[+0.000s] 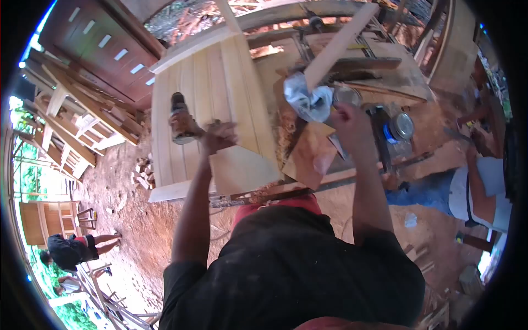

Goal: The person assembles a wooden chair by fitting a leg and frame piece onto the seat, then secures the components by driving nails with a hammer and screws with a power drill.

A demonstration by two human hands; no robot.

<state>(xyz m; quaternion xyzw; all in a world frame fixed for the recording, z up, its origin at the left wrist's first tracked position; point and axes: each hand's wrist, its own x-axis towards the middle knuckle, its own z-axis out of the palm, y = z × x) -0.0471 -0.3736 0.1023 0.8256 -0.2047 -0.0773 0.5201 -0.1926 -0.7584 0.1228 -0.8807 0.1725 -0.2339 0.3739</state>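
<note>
My left hand [221, 136] is over a pale plank panel [206, 71], its fingers stretched out and smeared by motion. Just left of it stands a dark brown bottle-like container [181, 121]. A pale flat wood piece [245, 169] lies below that hand, near the panel's close edge. My right hand [350, 120] has its fingers drawn together beside a crumpled clear plastic bag [308, 98]; whatever they pinch is hidden. A clear jar [347, 95] sits behind those fingers. To the right is a can with a blue label [398, 128].
A long wooden bar [341, 44] slants across the bench behind the bag. A drill [314, 22] lies at the far edge. On the right is a co-worker's arm [478, 176]; another person [71, 250] is at far left. Stacked wooden frames [77, 124] lean at left.
</note>
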